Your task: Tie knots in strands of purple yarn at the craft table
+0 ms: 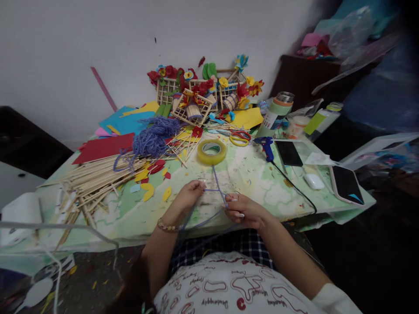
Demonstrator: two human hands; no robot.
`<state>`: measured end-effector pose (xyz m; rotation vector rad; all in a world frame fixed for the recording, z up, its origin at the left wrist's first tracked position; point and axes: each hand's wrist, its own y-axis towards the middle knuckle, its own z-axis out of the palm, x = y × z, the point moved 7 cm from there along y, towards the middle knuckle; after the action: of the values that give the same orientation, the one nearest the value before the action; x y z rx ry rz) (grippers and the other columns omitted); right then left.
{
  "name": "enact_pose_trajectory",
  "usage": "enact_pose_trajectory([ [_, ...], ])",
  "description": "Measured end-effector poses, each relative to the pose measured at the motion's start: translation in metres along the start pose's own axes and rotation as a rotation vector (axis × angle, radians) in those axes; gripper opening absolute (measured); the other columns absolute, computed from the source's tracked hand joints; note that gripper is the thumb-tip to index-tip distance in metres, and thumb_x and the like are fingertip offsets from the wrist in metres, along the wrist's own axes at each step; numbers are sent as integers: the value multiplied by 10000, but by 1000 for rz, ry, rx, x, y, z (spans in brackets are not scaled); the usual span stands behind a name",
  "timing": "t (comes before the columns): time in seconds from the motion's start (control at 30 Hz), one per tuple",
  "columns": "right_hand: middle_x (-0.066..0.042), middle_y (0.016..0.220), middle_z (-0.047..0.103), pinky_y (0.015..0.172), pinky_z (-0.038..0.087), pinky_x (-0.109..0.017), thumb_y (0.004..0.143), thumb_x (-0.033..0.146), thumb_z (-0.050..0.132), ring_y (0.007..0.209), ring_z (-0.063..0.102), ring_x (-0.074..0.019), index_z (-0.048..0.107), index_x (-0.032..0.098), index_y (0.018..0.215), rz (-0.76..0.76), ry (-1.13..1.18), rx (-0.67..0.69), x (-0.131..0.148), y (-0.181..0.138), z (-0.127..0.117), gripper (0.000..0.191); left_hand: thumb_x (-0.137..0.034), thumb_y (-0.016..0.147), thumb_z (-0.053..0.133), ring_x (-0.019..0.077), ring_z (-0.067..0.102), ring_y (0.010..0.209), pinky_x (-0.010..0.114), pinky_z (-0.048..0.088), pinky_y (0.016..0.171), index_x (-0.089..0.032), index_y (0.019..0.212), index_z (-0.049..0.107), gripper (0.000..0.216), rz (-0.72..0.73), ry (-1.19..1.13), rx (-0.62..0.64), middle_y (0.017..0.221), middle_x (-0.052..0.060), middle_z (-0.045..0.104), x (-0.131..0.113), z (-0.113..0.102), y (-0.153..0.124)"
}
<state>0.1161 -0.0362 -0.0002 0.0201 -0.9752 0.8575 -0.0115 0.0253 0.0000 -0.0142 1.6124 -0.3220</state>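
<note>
Two hands hold one strand of yarn (216, 192) over the table's (262, 183) near edge: left hand (190, 194) and right hand (244, 210), fingers pinched on it. It is judged light, limp, easily tangled; best gripped close to the crossing.

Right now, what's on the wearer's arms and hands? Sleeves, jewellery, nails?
Left hand: bare forearm, a beaded bracelet at the wrist. Right hand: long, pale nails, bare forearm, a white sleeve pushed up near the elbow. No rings or watch can be made out.
</note>
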Motion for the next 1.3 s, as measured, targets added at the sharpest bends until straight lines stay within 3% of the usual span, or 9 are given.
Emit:
enact_pose_trajectory([
  [0.07,121,379,279,361,94,-187,665,251,622,348,159,-34,249,211,630,-16,-73,-38,0,-1,-2,377,-365,668,609,46,333,498,162,264,463,-135,613,474,272,-26,-102,27,545,-49,402,0,4,-1],
  [0.17,122,406,241,363,95,-194,632,233,629,352,175,-28,231,210,609,-121,-230,-173,5,-3,-10,398,-290,677,616,19,240,408,142,166,387,-142,595,417,261,-248,-391,286,491,-73,313,14,29,-16],
  [0.27,114,431,257,371,133,-190,633,211,602,373,205,-30,239,209,611,-189,-390,-278,5,-6,-17,364,-167,698,582,4,190,365,114,124,360,-128,686,473,116,-468,-617,490,458,-84,286,29,52,-37],
  [0.4,104,436,318,385,187,-185,634,192,579,390,264,-39,256,209,615,-175,-542,-320,-2,-5,-19,325,-84,752,419,17,87,310,102,93,318,-98,868,541,169,-595,-847,512,362,-105,188,37,58,-48],
  [0.57,105,469,262,396,197,-183,620,163,567,404,249,-36,253,209,603,-207,-543,-359,3,-6,-17,318,-102,818,288,31,83,289,102,108,306,-22,946,548,300,-584,-1052,417,328,-104,145,31,53,-47],
  [0.77,102,464,295,386,192,-189,624,173,556,394,240,-38,265,210,599,-212,-596,-382,7,-9,-18,294,-89,833,290,24,65,291,100,80,311,-53,902,561,283,-663,-973,481,303,-96,194,34,65,-59],
  [1.07,92,506,263,407,201,-183,649,231,566,438,249,-46,254,202,597,-248,-742,-364,-3,-3,-27,318,-109,740,477,17,30,294,119,67,312,-151,714,475,50,-573,-846,541,289,-119,199,34,73,-52],
  [1.2,72,518,348,452,260,-191,672,337,577,481,321,-63,311,189,597,-150,-754,-316,2,-24,-38,313,-119,644,561,7,88,285,138,77,320,-186,602,337,238,-444,-541,412,303,-123,243,36,64,-43],
  [1.3,35,534,433,489,299,-218,704,414,540,506,377,-83,442,163,591,-34,-871,-387,13,-61,-67,292,-101,591,542,5,162,293,152,82,327,-195,582,291,269,-312,-328,263,356,-120,263,33,52,-37],
])
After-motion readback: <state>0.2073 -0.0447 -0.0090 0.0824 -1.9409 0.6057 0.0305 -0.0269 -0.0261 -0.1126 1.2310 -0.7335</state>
